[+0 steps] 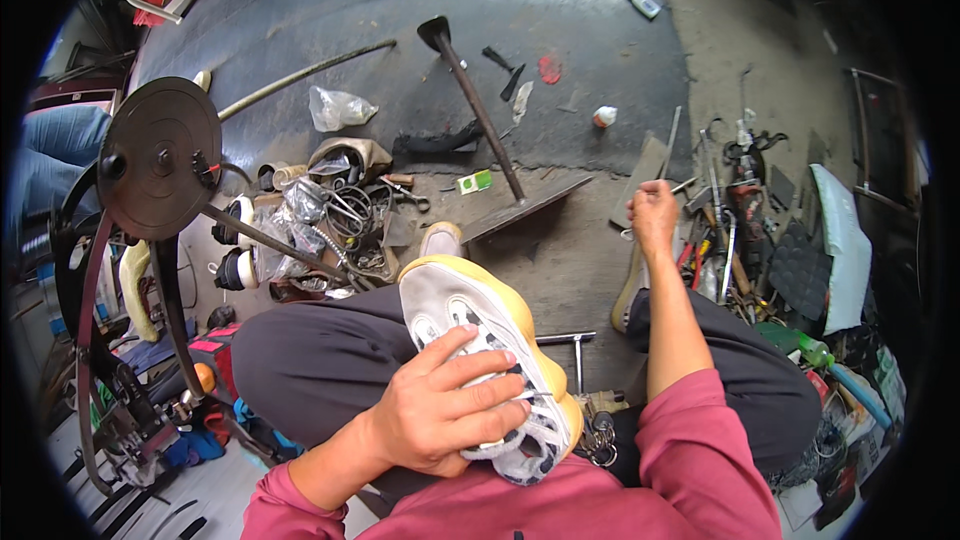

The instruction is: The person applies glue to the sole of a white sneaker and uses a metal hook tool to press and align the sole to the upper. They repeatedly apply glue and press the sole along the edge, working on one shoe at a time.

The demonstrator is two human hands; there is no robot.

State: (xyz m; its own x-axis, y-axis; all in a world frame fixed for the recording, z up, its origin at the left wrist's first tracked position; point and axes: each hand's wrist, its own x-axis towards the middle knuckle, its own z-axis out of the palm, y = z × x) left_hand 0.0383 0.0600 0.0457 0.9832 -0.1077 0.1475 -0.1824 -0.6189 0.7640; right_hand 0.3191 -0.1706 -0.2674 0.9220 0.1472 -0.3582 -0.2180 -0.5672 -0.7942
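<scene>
A shoe (505,315) on the lap (310,360); left hand (440,405), fingers spread, grips its top, apparently to steady it; right hand (653,210), right of the shoe, curled, contents unclear.

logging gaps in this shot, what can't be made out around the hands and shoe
In the head view:
Part of the shoe's upper: covered by the left hand.
Anything thin in the right hand: hidden by its curled fingers.
The blue denim's full extent: cut off by the dark left rim, partly behind the round plate.
</scene>
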